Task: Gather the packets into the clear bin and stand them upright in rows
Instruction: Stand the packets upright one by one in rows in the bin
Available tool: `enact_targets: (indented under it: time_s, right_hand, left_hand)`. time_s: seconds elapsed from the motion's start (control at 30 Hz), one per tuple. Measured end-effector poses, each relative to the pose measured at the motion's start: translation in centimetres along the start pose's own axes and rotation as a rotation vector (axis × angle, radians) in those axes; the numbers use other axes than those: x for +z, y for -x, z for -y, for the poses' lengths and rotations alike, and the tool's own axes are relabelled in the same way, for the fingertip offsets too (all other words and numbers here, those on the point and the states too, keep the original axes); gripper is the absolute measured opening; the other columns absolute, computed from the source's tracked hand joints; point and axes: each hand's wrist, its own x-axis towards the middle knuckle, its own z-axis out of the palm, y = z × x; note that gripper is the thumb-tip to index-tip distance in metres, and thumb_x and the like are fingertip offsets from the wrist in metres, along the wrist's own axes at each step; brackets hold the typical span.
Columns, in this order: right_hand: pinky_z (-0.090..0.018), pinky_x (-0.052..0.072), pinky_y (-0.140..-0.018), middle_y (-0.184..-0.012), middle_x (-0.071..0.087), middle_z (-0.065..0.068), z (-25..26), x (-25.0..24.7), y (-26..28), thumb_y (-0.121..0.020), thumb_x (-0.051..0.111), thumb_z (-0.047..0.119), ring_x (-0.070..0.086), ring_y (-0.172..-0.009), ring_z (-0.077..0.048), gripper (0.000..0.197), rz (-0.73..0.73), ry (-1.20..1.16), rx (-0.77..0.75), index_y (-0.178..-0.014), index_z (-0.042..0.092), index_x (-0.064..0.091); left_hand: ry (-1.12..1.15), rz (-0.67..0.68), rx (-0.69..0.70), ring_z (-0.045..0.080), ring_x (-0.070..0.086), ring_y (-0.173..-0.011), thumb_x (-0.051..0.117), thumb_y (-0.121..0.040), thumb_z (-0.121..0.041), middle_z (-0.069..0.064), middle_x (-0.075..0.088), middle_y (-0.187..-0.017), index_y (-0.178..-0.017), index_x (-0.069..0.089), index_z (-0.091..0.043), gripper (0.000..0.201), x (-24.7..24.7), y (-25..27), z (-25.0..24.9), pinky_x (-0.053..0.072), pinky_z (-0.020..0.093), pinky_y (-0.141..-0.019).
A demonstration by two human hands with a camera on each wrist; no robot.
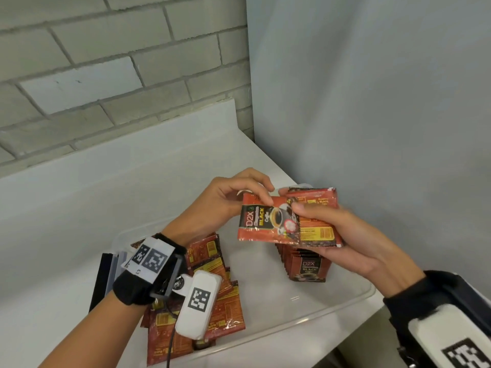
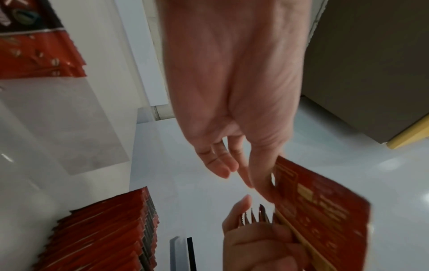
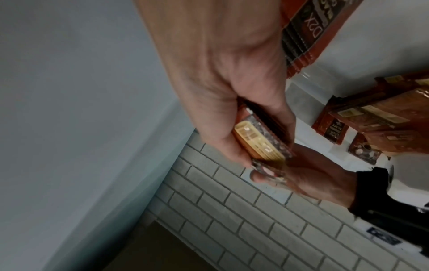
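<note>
Above the bin: both hands are holding red packets up in the air over the clear bin (image 1: 345,309).
Right grip: the right hand (image 1: 353,240) is curling its fingers under a small stack of packets (image 1: 316,224), and its thumb is pressing down on top of them.
Left grip: the left hand (image 1: 225,203) is pinching the top edge of the front packet (image 1: 265,221) with its thumb and fingertips.
Front packet: it is showing its front side, with a cup of black coffee on it, and it is lying partly over the stack in the right grip.
From the left wrist: the thumb is lying on the yellow-printed back of a red packet (image 2: 320,207), and the other fingers are spreading loosely away from it.
From the right wrist: the right hand (image 3: 223,88) is squeezing the stack of packets (image 3: 262,139) by its short end.
Below the right grip: a standing row of packets (image 1: 308,264) is sitting upright in the bin, pressed close together.
Below the left grip: a loose pile of packets (image 1: 212,301) is lying flat and mixed up at the other side of the bin.
Under the bin: the white table (image 1: 66,235) is carrying it.
Behind the hands: a grey brick wall (image 1: 106,62) is running along the back, and a plain pale wall (image 1: 372,102) is standing beside the right grip.
Wrists: each wrist is wearing a black band with a white box.
</note>
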Motion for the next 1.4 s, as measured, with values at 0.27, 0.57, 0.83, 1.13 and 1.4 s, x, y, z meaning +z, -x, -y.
enact_targets:
  time_s: [0.27, 0.57, 0.83, 1.13, 1.4]
  right_hand:
    - [-0.033, 0.060, -0.076, -0.104, 0.073, -0.015, 0.5, -0.8, -0.5, -0.066, 0.072, 0.012, 0.072, -0.091, -0.026, 0.046, -0.247, 0.046, -0.203, -0.112, 0.013, 0.066]
    - [-0.044, 0.055, -0.090, -0.115, 0.070, -0.014, -0.5, -1.2, -0.4, -0.072, 0.069, 0.010, 0.068, -0.104, -0.032, 0.053, -0.237, 0.085, -0.263, -0.124, 0.019, 0.060]
    - [-0.031, 0.057, -0.076, -0.087, 0.069, -0.007, -0.4, -1.5, -0.5, -0.078, 0.069, 0.016, 0.069, -0.080, -0.019, 0.040, -0.363, -0.136, -0.444, -0.116, 0.008, 0.059]
    - [-0.033, 0.056, -0.087, -0.089, 0.069, -0.009, -0.6, -1.3, -0.6, -0.079, 0.069, 0.021, 0.069, -0.083, -0.019, 0.046, -0.421, -0.145, -0.452, -0.120, 0.004, 0.059]
    - [-0.034, 0.056, -0.088, -0.089, 0.069, -0.010, -0.6, -1.4, -0.8, -0.076, 0.070, 0.022, 0.069, -0.081, -0.020, 0.044, -0.421, -0.125, -0.443, -0.116, 0.006, 0.061]
  left_hand:
    - [0.096, -0.130, -0.111, 0.019, 0.065, -0.099, 0.057, -0.086, -0.027, 0.004, 0.068, -0.101, -0.127, 0.052, -0.026, 0.041, 0.6, -0.4, -0.4, 0.055, 0.028, -0.080]
    - [-0.087, -0.121, -0.128, 0.031, 0.060, -0.113, 0.070, -0.076, -0.009, 0.008, 0.065, -0.119, -0.110, 0.069, -0.014, 0.035, 0.3, -0.3, -0.4, 0.056, 0.043, -0.088]
    - [-0.375, 0.280, -0.163, 0.022, 0.060, -0.106, 0.072, -0.080, -0.009, 0.002, 0.062, -0.110, -0.114, 0.071, -0.016, 0.034, 0.1, -0.3, -2.5, 0.052, 0.024, -0.085]
    - [-0.962, 0.746, 0.168, 0.002, 0.034, -0.074, 0.069, -0.085, -0.006, 0.004, 0.045, -0.084, -0.116, 0.070, -0.012, 0.031, 4.5, -2.4, 1.6, 0.032, 0.011, -0.065]
    - [-1.198, 0.720, 0.521, 0.015, 0.032, -0.076, 0.069, -0.081, -0.009, 0.004, 0.046, -0.074, -0.102, 0.077, -0.017, 0.024, 5.9, -2.9, 3.7, 0.030, 0.025, -0.058]
